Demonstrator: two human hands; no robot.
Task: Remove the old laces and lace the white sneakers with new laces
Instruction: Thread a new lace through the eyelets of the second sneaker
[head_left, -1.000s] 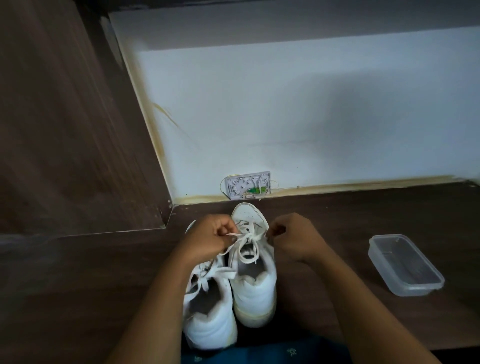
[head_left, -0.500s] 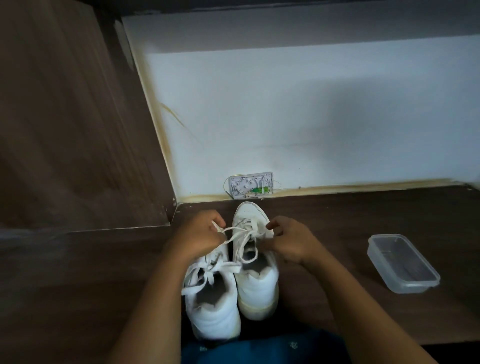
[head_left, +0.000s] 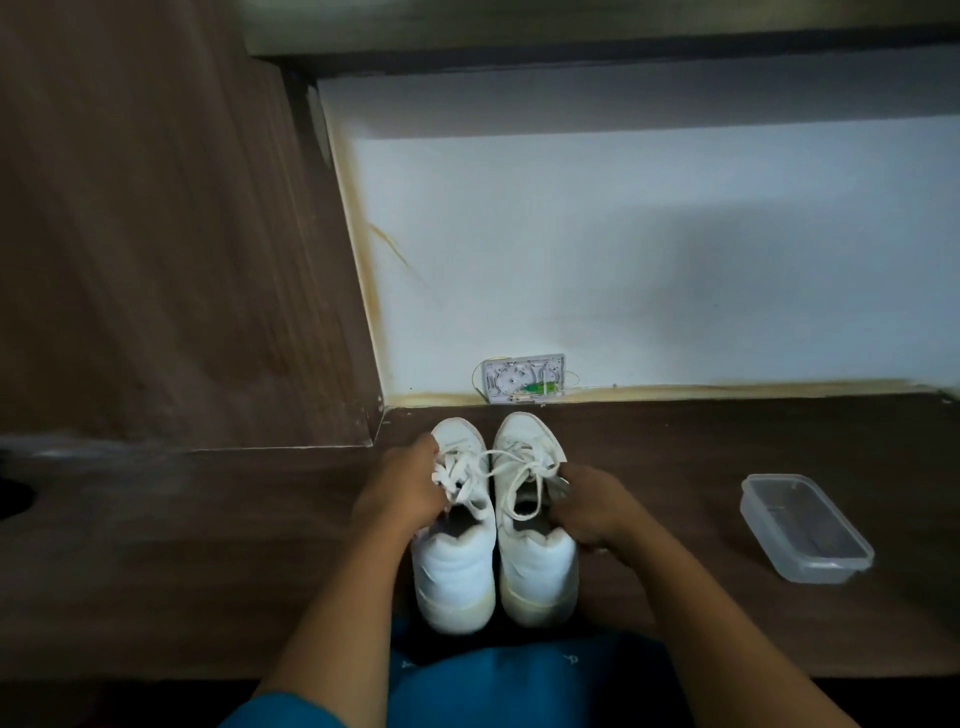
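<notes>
**A:** Two white sneakers (head_left: 493, 566) are seen side by side, touching, on the wooden worktop (head_left: 208, 545), heels at its near edge and toes pointed at its far edge. What is found leftmost?

**B:** The left hand (head_left: 400, 493). Its fingers are curled round a bunch of laces (head_left: 457, 475) over the left sneaker (head_left: 452, 571).

**A:** And between the shoes?

**B:** One strand is stretched from that grip across to the right sneaker (head_left: 537, 569), where loose loops are laid over the tongue.

**A:** How is the right hand (head_left: 592, 506) held?

**B:** It is pressed against that shoe's outer side with fingers curled. Whether a lace is pinched cannot be told, since that spot is blurred.

**A:** What is seen further right?

**B:** A clear plastic container (head_left: 805, 530) is set well apart from the shoes, toward the right edge.
</notes>
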